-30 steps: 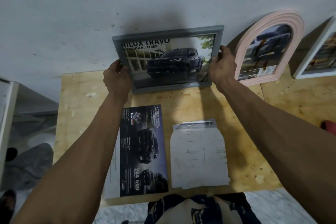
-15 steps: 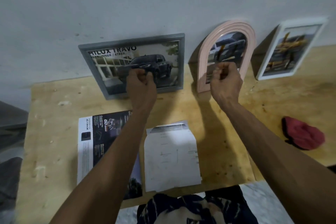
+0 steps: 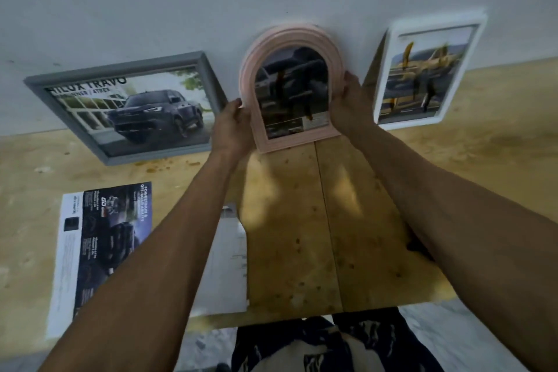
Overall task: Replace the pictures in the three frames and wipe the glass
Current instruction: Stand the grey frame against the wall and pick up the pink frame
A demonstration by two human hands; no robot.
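Both your hands clamped on the pink arched picture frame (image 3: pixel 291 81), left hand (image 3: pixel 234 127) at nine o'clock, right hand (image 3: pixel 350 106) at three o'clock, wooden table (image 3: pixel 302 220) below.

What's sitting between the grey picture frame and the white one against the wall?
In the head view, the pink arched frame stands between the grey frame and the white frame, gripped by the left hand and right hand.

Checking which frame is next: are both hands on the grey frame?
No, the left hand and right hand grip the pink arched frame.
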